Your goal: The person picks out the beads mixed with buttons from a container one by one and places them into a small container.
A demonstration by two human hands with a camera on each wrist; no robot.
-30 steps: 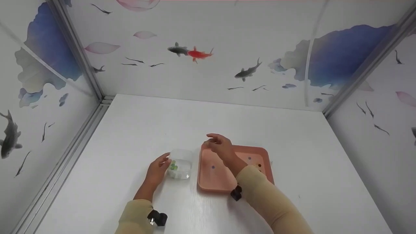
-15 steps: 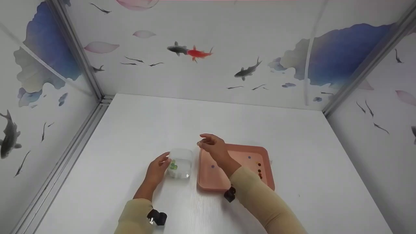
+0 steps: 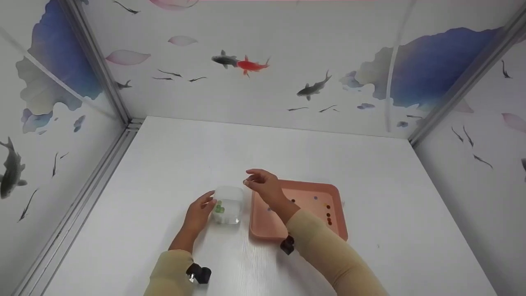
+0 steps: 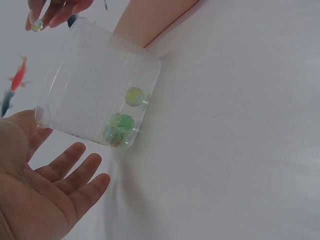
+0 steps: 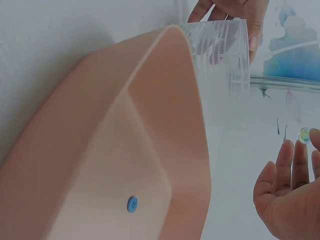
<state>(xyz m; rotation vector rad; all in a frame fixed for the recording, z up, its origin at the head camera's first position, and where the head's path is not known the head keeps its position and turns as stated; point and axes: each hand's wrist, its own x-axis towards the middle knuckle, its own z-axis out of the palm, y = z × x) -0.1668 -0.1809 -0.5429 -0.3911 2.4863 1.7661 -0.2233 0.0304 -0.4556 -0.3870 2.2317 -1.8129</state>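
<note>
A clear plastic container stands on the table with several green and yellowish marbles at its bottom. Beside its left wall is my left hand. A fingertip of that hand touches the container near the rim, while its other fingers stay extended and apart from the wall. Between thumb and fingertips, my right hand pinches a clear marble with a yellow-green core. It hovers over the far left corner of the pink tray, to the right of the container.
Inside the tray lie a blue button, another small blue piece and several dark pieces along its right side. White walls with painted fish enclose the table at the back and both sides.
My right hand has moved left, from over the tray toward the container, with the marble. More dark pieces in the tray have come into sight. My left hand and the container have stayed in place.
</note>
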